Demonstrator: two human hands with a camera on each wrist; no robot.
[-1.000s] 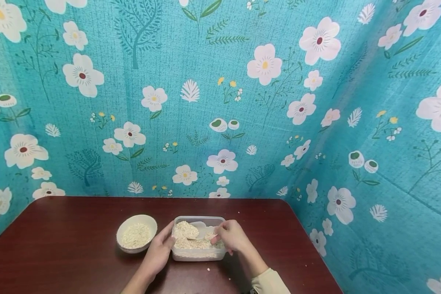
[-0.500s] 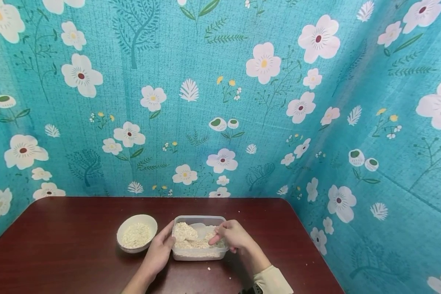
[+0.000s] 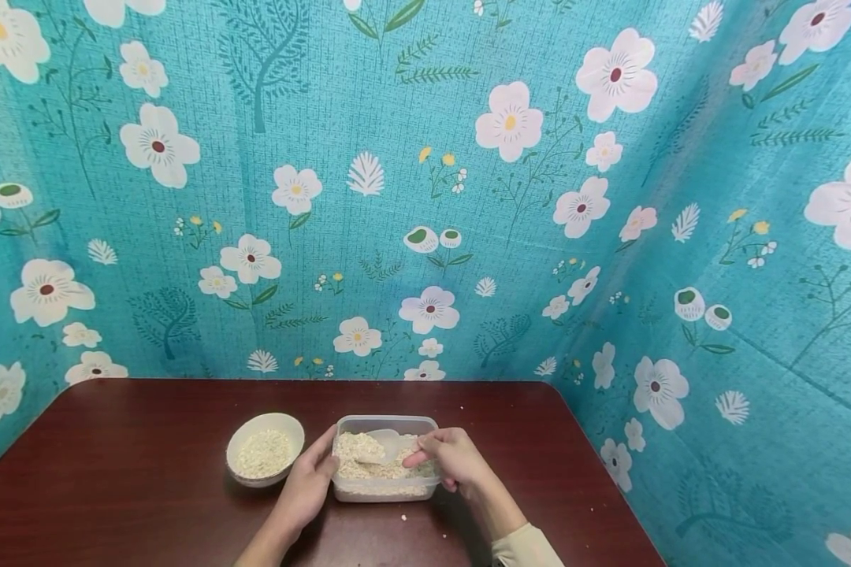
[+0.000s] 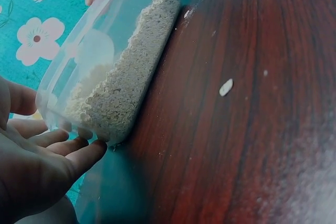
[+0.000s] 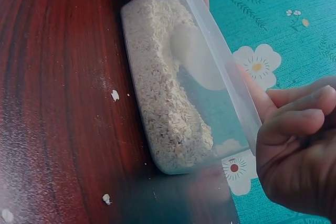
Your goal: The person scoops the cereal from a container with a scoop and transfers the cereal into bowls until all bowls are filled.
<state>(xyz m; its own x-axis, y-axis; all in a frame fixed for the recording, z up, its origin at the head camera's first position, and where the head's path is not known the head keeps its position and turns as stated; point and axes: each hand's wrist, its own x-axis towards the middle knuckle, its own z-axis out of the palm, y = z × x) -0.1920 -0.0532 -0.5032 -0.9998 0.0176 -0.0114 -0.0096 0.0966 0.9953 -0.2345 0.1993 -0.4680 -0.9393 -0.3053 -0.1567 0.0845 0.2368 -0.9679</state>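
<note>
A clear plastic container (image 3: pixel 386 492) of oat flakes (image 3: pixel 376 471) stands on the table between both hands. My left hand (image 3: pixel 309 480) rests against its left end. In the left wrist view, the extended fingers (image 4: pixel 86 158) touch the end wall, while the thumb lies up by the rim. From the right, my right hand (image 3: pixel 457 461) reaches over the rim and pinches the handle of a whitish spoon (image 3: pixel 392 445). The spoon's broad bowl sits among the flakes, showing through the wall in the right wrist view. The fingers of the right hand hide most of the handle.
A white bowl (image 3: pixel 265 421) with oat flakes stands left of the container, beyond the left hand. Loose flakes (image 5: pixel 115 95) lie scattered on the dark red table (image 3: pixel 135 465). A teal flowered cloth (image 3: pixel 369 260) hangs behind the table and along its right side.
The heap of oats around the spoon at the container's left looks lower and more spread out. The right hand has shifted slightly with the spoon; the left hand stays in place.
</note>
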